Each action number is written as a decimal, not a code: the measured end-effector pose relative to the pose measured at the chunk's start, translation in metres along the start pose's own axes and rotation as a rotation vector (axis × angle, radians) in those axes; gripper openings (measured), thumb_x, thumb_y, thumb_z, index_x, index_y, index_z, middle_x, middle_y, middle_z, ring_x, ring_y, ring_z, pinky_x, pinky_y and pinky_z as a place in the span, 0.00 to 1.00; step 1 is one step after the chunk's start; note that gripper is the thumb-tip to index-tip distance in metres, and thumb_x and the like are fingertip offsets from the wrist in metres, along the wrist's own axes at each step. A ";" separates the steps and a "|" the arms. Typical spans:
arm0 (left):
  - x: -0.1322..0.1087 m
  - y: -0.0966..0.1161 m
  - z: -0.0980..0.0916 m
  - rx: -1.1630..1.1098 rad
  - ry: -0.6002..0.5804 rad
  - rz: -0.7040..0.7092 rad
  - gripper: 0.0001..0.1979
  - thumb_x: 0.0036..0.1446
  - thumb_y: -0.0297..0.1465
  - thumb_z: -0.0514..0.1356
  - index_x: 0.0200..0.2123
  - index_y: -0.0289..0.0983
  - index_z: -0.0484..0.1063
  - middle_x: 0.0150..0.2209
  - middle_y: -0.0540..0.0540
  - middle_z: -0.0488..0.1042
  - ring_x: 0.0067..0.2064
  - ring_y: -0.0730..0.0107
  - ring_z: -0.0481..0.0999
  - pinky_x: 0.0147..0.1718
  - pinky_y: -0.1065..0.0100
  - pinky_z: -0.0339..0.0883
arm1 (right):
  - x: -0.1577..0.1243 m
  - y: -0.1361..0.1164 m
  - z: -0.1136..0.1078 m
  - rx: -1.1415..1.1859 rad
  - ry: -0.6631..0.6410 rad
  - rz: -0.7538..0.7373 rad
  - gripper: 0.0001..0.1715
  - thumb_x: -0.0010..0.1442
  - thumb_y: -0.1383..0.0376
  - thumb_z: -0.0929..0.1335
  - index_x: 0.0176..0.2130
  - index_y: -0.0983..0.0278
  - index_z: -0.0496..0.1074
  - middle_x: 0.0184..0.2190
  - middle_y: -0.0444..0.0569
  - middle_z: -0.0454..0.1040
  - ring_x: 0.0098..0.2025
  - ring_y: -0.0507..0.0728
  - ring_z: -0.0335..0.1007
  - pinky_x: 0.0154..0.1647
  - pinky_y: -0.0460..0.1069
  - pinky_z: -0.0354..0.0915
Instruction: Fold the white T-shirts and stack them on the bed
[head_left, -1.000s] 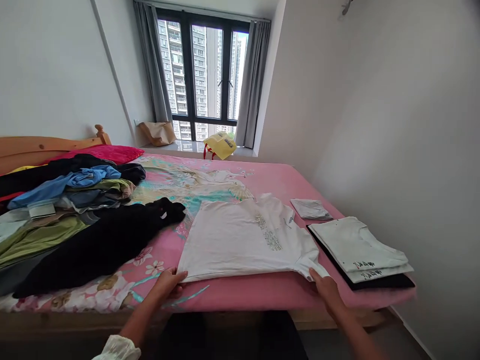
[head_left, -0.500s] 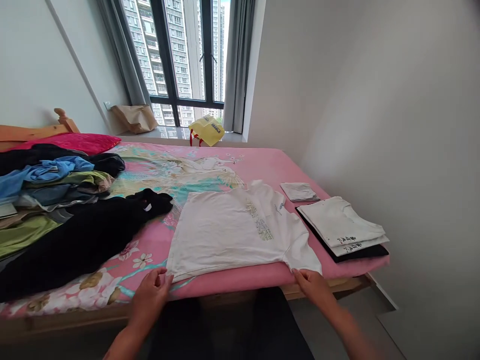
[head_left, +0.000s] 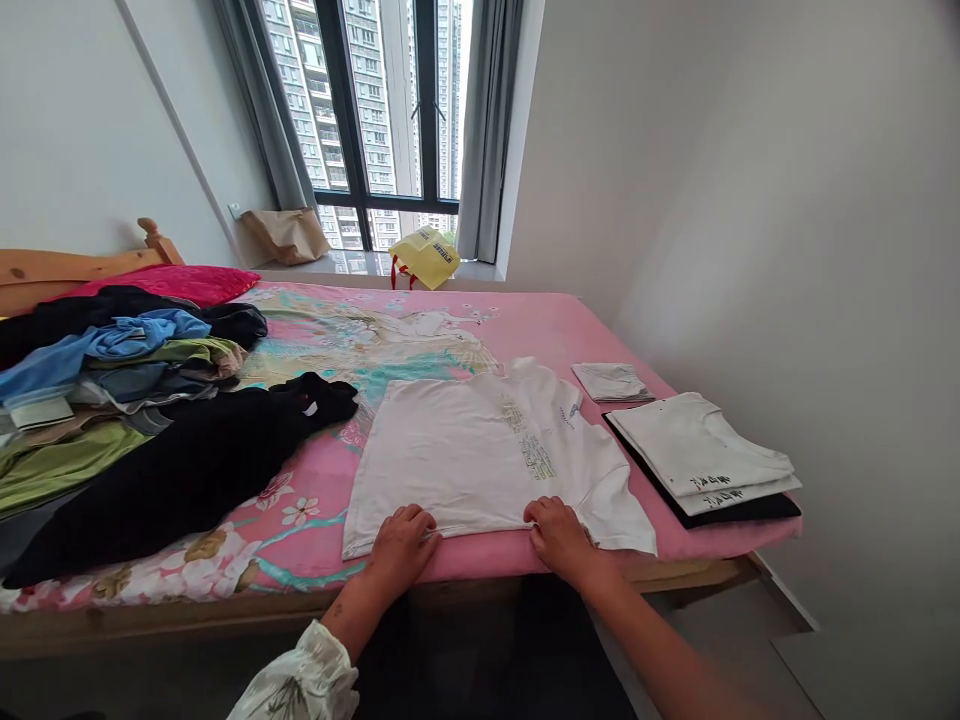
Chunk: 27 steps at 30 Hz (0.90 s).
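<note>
A white short-sleeved T-shirt (head_left: 457, 450) with printed lettering lies spread on its side across the near edge of the bed, its hem to the left and its collar and sleeves to the right. My left hand (head_left: 403, 545) rests on the shirt's near edge, left of the middle, fingers laid over the fabric and thumb apart. Farther right on that same edge, my right hand (head_left: 561, 538) touches the cloth with its fingers stretched forward, close to the near sleeve. Both palms face down, and their undersides are hidden.
Folded white and black shirts (head_left: 701, 455) lie stacked on the right, with a small folded light cloth (head_left: 611, 381) behind. Left are a black garment (head_left: 180, 470) and piled clothes (head_left: 127, 370). A yellow bag (head_left: 426, 257) and brown paper bag (head_left: 289, 236) sit by the window.
Both hands have moved inward along the shirt's near edge, the left off the hem corner and the right off the sleeve. The view has shifted slightly left.
</note>
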<state>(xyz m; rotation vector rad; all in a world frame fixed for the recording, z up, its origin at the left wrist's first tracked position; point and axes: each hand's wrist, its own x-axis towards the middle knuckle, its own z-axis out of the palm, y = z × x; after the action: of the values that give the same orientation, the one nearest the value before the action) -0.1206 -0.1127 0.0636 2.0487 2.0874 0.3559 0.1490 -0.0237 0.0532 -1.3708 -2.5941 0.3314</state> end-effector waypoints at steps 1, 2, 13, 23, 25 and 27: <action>0.003 0.000 0.000 0.005 -0.006 0.013 0.10 0.59 0.33 0.51 0.35 0.39 0.71 0.39 0.45 0.71 0.44 0.65 0.68 0.43 0.65 0.59 | 0.002 -0.002 -0.001 0.018 0.008 -0.025 0.14 0.51 0.73 0.61 0.38 0.62 0.69 0.38 0.49 0.70 0.43 0.57 0.61 0.43 0.49 0.53; 0.006 0.000 -0.001 0.010 -0.018 0.021 0.12 0.60 0.33 0.49 0.35 0.39 0.71 0.39 0.45 0.71 0.44 0.66 0.69 0.44 0.65 0.59 | 0.004 -0.004 -0.001 0.026 0.012 -0.046 0.14 0.52 0.72 0.62 0.38 0.62 0.69 0.38 0.49 0.70 0.43 0.57 0.61 0.43 0.49 0.52; 0.015 -0.018 -0.006 0.159 -0.139 0.008 0.11 0.54 0.25 0.49 0.31 0.36 0.72 0.33 0.43 0.73 0.38 0.63 0.71 0.37 0.65 0.59 | 0.020 -0.009 0.002 -0.120 -0.106 -0.008 0.08 0.50 0.71 0.63 0.32 0.65 0.68 0.33 0.50 0.71 0.39 0.58 0.63 0.38 0.50 0.52; 0.013 -0.011 -0.041 0.181 -0.090 0.145 0.09 0.48 0.22 0.50 0.29 0.37 0.69 0.31 0.45 0.73 0.37 0.66 0.70 0.37 0.66 0.58 | 0.020 -0.009 -0.014 -0.150 -0.045 -0.036 0.09 0.48 0.72 0.63 0.33 0.65 0.66 0.35 0.50 0.69 0.39 0.56 0.60 0.38 0.49 0.51; 0.011 -0.011 -0.040 0.184 -0.118 0.173 0.09 0.47 0.22 0.51 0.27 0.37 0.69 0.30 0.45 0.73 0.36 0.65 0.70 0.37 0.66 0.58 | 0.020 -0.008 -0.014 -0.155 -0.043 -0.036 0.09 0.47 0.73 0.62 0.32 0.65 0.65 0.34 0.50 0.69 0.38 0.56 0.61 0.38 0.50 0.50; 0.010 -0.009 -0.035 0.184 -0.153 0.193 0.09 0.46 0.22 0.51 0.27 0.36 0.70 0.29 0.44 0.73 0.35 0.64 0.71 0.36 0.65 0.59 | 0.019 -0.007 -0.014 -0.157 -0.043 -0.039 0.09 0.47 0.73 0.62 0.32 0.65 0.65 0.33 0.50 0.69 0.38 0.56 0.61 0.38 0.50 0.50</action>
<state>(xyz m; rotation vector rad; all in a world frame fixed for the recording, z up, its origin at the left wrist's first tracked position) -0.1406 -0.1040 0.0946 2.3091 1.9008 0.0329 0.1368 -0.0106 0.0694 -1.3738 -2.7294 0.1562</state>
